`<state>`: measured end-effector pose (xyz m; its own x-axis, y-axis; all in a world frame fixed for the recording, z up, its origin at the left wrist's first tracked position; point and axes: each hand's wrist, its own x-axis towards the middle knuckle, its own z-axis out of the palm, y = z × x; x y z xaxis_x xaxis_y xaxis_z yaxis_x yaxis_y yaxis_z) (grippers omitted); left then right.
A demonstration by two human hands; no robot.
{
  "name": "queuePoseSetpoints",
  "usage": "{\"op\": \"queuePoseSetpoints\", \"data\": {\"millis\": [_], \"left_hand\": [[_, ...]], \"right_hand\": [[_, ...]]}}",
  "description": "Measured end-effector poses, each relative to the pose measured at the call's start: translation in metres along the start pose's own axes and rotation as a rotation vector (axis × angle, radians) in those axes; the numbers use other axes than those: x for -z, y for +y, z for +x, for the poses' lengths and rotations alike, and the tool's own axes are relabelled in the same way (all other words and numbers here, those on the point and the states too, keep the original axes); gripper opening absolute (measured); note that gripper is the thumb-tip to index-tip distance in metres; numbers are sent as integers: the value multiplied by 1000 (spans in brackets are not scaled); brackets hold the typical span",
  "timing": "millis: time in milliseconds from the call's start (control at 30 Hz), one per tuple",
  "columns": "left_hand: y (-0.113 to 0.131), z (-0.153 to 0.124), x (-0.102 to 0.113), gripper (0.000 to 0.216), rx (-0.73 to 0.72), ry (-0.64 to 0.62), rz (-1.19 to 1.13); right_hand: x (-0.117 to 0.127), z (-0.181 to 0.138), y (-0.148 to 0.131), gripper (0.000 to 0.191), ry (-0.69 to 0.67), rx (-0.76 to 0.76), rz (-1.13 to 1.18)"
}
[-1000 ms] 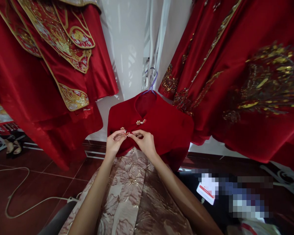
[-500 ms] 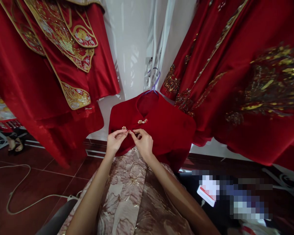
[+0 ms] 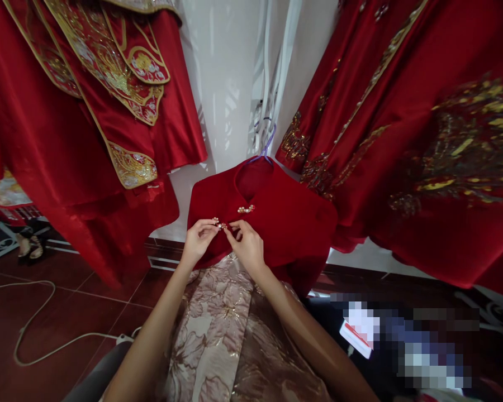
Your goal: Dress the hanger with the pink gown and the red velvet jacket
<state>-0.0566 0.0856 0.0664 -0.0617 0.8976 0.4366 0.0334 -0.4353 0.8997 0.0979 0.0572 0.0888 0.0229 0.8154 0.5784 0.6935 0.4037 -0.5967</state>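
Observation:
A red jacket (image 3: 293,218) with a stand collar hangs in front of me on a purple hanger (image 3: 267,146). Near its collar sits a beaded clasp (image 3: 246,209). Lower down, a second beaded clasp (image 3: 221,226) lies between my hands. The thumb and fingers of my left hand (image 3: 200,239) pinch its left part. From the other side, my right hand (image 3: 248,245) pinches its right end, fingertips close to the left ones. Beneath the jacket a pale, flower-patterned brocade (image 3: 213,318) spreads under my forearms.
Red gowns with gold embroidery hang at the left (image 3: 88,139) and right (image 3: 402,139). A white cable (image 3: 54,349) curls over the tiled floor. At lower right lies a white device with a red stripe (image 3: 356,338). High-heeled shoes (image 3: 31,248) stand at far left.
Both hands keep their pinch on the lower clasp, and a little more of its beads shows between the fingertips. The whole view has shifted slightly.

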Motion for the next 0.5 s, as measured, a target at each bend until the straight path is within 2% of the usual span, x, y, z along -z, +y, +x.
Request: {"op": "queuePoseSetpoints", "data": {"millis": [133,233,333,500], "left_hand": [[-20,-23,8,32,-48,158,156],[-38,-46,13,38,-34,155,231],[-51,-66,12,37,22,133,236],[-55,-86,5,33,-7,294,442]], "right_hand": [[29,-12,11,31,-257,11,233],[56,-25,23,31,-441,-58,334],[75,-34,31,28,-546,-118,298],[87,-37,29,28,-604,-181,182]]}}
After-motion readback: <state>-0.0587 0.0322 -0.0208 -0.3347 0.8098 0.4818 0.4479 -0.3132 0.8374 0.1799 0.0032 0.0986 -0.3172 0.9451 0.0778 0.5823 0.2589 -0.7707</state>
